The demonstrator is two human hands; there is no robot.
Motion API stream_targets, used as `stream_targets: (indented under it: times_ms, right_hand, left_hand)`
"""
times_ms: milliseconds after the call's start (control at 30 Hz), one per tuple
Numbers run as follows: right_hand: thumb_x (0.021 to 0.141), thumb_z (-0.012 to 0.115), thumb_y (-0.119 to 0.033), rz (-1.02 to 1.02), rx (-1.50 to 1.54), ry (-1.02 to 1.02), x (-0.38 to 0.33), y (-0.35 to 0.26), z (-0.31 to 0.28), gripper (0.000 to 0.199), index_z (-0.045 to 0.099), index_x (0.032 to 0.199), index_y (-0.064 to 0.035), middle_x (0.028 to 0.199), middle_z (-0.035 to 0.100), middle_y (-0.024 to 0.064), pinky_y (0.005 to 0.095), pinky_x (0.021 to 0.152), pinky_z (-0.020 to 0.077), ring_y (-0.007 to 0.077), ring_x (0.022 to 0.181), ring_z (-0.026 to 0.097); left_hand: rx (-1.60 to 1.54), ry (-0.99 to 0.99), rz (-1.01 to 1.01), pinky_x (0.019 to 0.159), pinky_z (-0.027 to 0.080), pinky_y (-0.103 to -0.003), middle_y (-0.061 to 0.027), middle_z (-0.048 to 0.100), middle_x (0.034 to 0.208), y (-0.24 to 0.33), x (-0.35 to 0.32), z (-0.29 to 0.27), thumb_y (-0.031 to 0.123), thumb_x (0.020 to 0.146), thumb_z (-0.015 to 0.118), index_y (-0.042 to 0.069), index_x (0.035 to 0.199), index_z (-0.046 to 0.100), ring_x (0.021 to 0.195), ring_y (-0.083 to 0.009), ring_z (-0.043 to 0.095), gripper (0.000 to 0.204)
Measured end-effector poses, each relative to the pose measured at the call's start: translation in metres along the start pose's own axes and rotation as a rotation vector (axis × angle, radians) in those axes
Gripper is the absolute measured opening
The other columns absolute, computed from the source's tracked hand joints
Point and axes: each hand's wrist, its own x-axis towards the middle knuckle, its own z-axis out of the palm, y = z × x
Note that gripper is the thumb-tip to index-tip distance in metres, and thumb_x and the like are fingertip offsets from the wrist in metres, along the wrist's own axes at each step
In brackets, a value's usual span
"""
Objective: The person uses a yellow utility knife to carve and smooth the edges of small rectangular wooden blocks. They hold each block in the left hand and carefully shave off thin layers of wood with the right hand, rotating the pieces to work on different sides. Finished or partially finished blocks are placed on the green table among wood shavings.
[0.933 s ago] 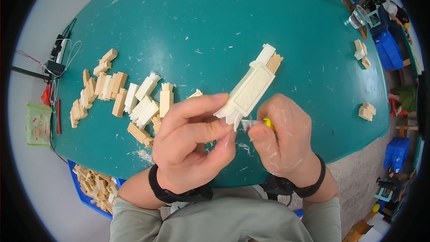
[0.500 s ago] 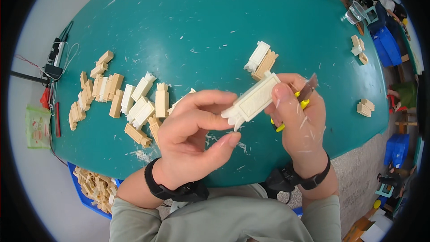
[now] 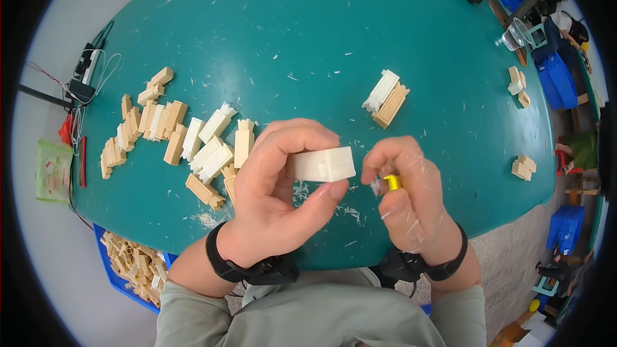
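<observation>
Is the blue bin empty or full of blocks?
Not empty: lots of blocks lie piled inside the blue bin. Can't tell if it's full.

No legible text; print on green bag (image 3: 54,170) too small.

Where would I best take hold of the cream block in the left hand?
Probably the squared right end of the cream block, coming from the far side: that end shows bare, while the left hand covers the left part. Pinch its top and hidden underside, keeping clear of the yellow tool in the right hand.
</observation>
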Motion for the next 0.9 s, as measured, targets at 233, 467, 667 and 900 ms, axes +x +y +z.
stream_targets:
  times_ms: [233, 467, 667, 900]
  right_hand:
    - [0.084, 0.061, -0.022, -0.057, -0.194, 0.004, 0.0004, 0.0002, 0.0041, 0.023, 0.05, 0.077, -0.0035, 0.064, 0.05, 0.0075, 0.0318, 0.046, 0.0373, 0.0236, 0.052, 0.048]
    - [0.083, 0.063, -0.021, -0.059, -0.243, 0.005, 0.0002, -0.0003, 0.0046, 0.023, 0.05, 0.073, -0.0036, 0.062, 0.048, 0.0076, 0.0323, 0.045, 0.0361, 0.0242, 0.05, 0.047]
    - [0.082, 0.063, -0.022, -0.059, -0.275, 0.023, 0.0001, -0.0001, 0.0057, 0.026, 0.049, 0.072, -0.0037, 0.061, 0.048, 0.0076, 0.0327, 0.044, 0.0356, 0.0246, 0.05, 0.046]
    - [0.083, 0.063, -0.023, -0.094, -0.334, 0.01, 0.0001, -0.0012, 0.0045, 0.026, 0.049, 0.071, -0.0038, 0.06, 0.047, 0.0077, 0.0333, 0.044, 0.0356, 0.0254, 0.05, 0.046]
  left_hand:
    - [0.101, 0.086, 0.153, 0.074, 0.045, -0.027, -0.0134, 0.051, 0.102, -0.0021, -0.0022, 0.0031, -0.005, 0.068, 0.067, -0.001, 0.105, 0.049, 0.089, -0.0176, 0.053, 0.041]
    - [0.25, 0.068, 0.202, 0.07, 0.043, -0.027, -0.0117, 0.049, 0.1, 0.0002, -0.0029, 0.0026, -0.001, 0.071, 0.066, 0.004, 0.105, 0.045, 0.086, -0.0168, 0.051, 0.041]
    - [0.248, 0.063, 0.209, 0.069, 0.042, -0.026, -0.0125, 0.049, 0.102, -0.0011, -0.0027, 0.0019, -0.002, 0.07, 0.066, 0.005, 0.105, 0.044, 0.089, -0.0164, 0.049, 0.042]
    - [0.196, 0.072, 0.215, 0.07, 0.046, -0.027, -0.0142, 0.051, 0.1, 0.0009, -0.0033, 0.0029, -0.006, 0.065, 0.07, 0.001, 0.102, 0.05, 0.085, -0.0174, 0.054, 0.043]
